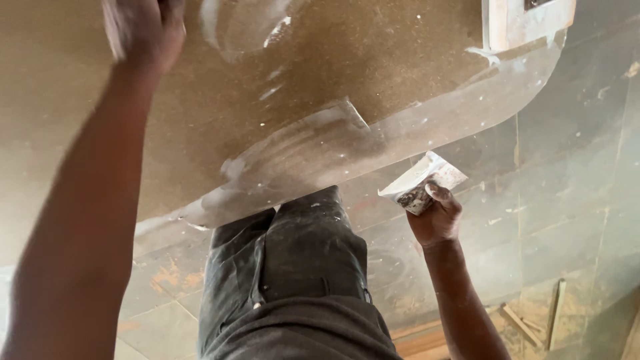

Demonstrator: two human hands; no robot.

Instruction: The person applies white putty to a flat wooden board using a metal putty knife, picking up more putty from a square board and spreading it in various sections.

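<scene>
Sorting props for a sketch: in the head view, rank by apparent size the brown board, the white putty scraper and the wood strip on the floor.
1. Brown curved fibreboard panel.
2. White putty scraper.
3. Wood strip, though farther away, so unsure.

A person is wearing dark grey work trousers (287,260), dusted and flecked with white spatter, and a matching dark grey top (300,333). Both arms are showing bare, no sleeves or gloves covering them.

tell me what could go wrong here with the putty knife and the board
1. The right hand holds the putty knife off the board's curved edge; wet filler might drip onto the dark trousers.
2. The left hand presses the board; it could smear nearby filler.
</scene>
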